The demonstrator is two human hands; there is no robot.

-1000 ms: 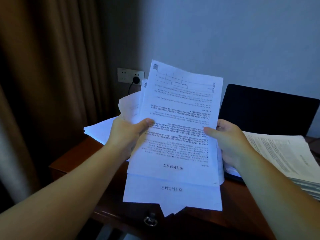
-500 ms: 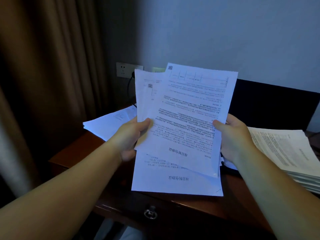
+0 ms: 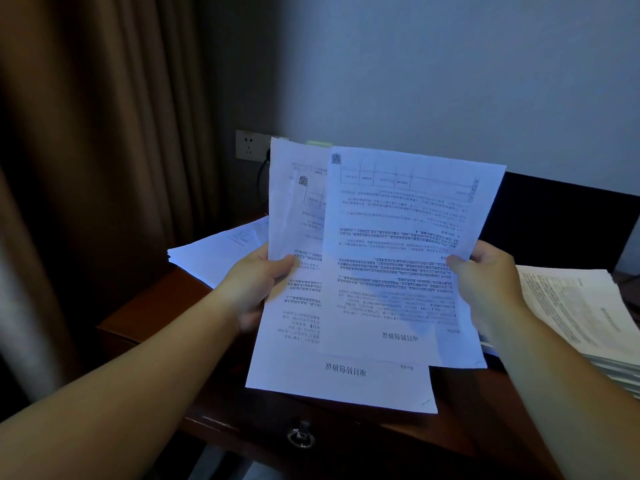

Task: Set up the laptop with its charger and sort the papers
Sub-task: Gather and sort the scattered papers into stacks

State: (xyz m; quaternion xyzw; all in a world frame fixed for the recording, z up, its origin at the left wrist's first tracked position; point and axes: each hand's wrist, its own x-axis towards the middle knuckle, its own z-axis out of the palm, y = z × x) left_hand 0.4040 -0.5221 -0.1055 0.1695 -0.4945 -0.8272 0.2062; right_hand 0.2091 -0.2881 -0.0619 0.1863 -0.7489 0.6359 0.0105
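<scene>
Head view looks down along two bare forearms that reach forward over a dark wooden surface (image 3: 145, 317). Left hand (image 3: 254, 289) comes in from the lower left, thumb laid across the front of a printed sheet (image 3: 294, 327) and the fingers curled out of sight behind it, pinching its left edge. Right hand (image 3: 485, 289) comes in from the lower right, thumb pressed on the right edge of a second sheet (image 3: 398, 258), fingers hidden behind, gripping it.

Both sheets are held up off the surface, long axes running away from the person, print upside down with the headings toward the person. The right-hand sheet tilts slightly clockwise and overlaps the front of the left-hand one, which sticks out below and to the left.

Beyond the left fingers a loose pile of papers (image 3: 214, 252) lies at the surface's far left edge. Just right of the right fingers a thick paper stack (image 3: 581, 313) lies on the surface. Behind the right fingers stands the dark laptop lid (image 3: 554, 223), against the wall. Past the sheets' top left corner a wall socket (image 3: 247, 145) shows. Beneath the sheets, a drawer pull (image 3: 300, 436) sits on the near front edge. A curtain (image 3: 86, 168) hangs at the left.
</scene>
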